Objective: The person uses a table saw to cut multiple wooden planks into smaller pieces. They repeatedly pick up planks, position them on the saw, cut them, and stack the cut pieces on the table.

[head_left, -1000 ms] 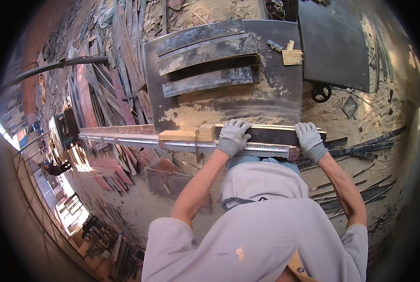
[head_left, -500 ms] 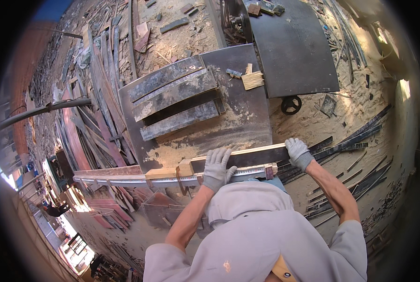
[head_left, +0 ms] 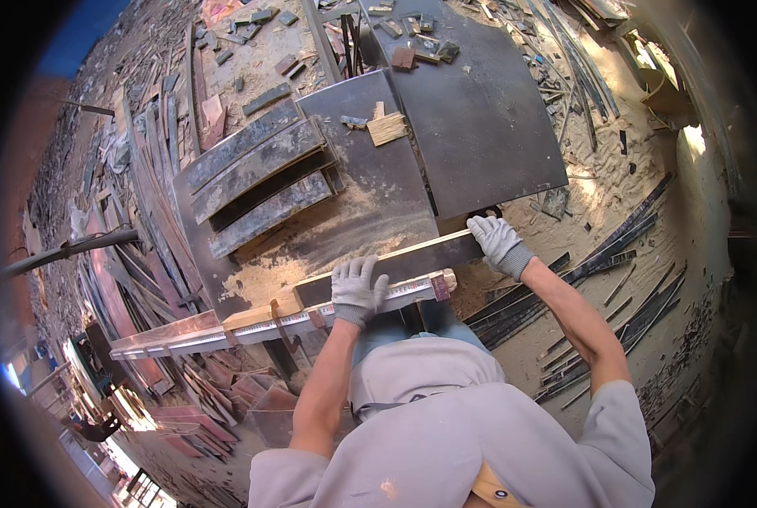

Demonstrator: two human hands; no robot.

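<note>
A long dark-faced board [head_left: 421,258] with pale raw edges lies along the near side of a sawdust-strewn metal worktable [head_left: 387,199]. My left hand [head_left: 358,290], in a grey glove, lies over the board's near-left part with its fingers stretched out and thumb apart. At the board's right end, my gloved right hand [head_left: 497,244] is closed round the corner. The board's left end meets a pale wooden block [head_left: 260,315], beside a rusty clamp [head_left: 282,324]. A rail with a measuring tape [head_left: 408,290] runs along the near edge, partly behind my left hand.
Stacked dark boards [head_left: 268,212] and a pale wood offcut [head_left: 387,129] lie on the worktable. A second dark metal table [head_left: 488,127] adjoins on the right. Long strips [head_left: 615,245] lie on the sandy floor at right; planks [head_left: 133,220] are piled at left.
The whole view has shifted and turned, so the worktable appears farther left and more tilted. Both hands stay on the board, which still lies against the wooden block.
</note>
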